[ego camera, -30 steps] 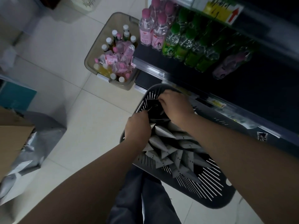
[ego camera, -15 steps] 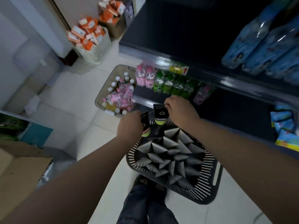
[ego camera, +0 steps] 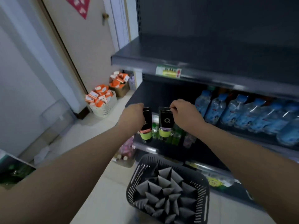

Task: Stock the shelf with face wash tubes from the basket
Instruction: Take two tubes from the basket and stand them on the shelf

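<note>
Your left hand [ego camera: 131, 118] grips a black face wash tube with a lime-green cap [ego camera: 146, 125] near its top, cap down. Just beside it hangs a second black green-capped tube [ego camera: 165, 122], its crimped end pinched by your right hand [ego camera: 184, 115]. Both are in front of the dark metal shelf [ego camera: 194, 50], above the dark grey slatted plastic basket [ego camera: 204, 185].

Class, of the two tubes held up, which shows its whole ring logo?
The tube pinched by the right hand; the left hand covers part of the other tube.
</note>
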A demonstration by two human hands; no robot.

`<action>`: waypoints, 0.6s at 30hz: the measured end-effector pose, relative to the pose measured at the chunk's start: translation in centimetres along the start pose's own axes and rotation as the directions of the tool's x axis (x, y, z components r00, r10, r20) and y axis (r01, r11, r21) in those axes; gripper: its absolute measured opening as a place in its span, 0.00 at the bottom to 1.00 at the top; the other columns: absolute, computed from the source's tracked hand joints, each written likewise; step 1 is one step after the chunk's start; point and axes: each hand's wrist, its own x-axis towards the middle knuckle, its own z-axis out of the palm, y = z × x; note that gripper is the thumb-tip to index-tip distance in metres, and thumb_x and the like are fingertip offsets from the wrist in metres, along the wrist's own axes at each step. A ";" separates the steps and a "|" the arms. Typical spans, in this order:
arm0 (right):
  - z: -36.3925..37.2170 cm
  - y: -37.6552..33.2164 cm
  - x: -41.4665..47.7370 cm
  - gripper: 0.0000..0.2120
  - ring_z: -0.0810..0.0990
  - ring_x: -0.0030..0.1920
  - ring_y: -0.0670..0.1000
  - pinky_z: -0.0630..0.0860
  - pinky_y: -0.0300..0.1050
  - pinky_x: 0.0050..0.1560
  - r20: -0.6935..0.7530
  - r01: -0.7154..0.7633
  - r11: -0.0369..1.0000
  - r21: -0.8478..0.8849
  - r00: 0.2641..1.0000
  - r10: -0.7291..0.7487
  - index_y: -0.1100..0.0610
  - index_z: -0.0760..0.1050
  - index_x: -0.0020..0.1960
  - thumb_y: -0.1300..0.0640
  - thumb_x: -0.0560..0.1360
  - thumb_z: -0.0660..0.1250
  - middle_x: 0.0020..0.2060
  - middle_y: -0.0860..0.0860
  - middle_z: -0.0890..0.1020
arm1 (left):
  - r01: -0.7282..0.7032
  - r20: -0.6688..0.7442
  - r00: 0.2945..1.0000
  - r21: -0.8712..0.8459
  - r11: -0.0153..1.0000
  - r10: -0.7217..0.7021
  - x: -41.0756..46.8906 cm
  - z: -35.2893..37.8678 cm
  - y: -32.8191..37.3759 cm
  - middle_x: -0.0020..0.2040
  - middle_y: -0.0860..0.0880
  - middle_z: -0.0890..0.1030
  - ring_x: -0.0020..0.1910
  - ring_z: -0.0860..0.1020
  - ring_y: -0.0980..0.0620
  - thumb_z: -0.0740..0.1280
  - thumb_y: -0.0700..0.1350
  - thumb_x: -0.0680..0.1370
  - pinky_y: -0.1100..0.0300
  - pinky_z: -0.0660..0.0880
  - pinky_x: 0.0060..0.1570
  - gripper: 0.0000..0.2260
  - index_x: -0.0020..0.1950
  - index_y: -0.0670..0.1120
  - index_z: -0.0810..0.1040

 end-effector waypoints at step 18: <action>-17.6 -5.8 7.3 0.08 0.74 0.48 0.48 0.68 0.41 0.46 -0.371 -0.043 0.998 0.044 0.927 0.056 0.57 0.77 0.52 0.59 0.80 0.59 0.49 0.50 0.78 | -0.308 -0.237 0.924 0.004 0.951 0.300 11.1 -17.7 5.9 0.43 0.45 0.77 0.41 0.74 0.46 0.56 0.35 0.76 0.55 0.71 0.38 0.10 0.51 0.40 0.76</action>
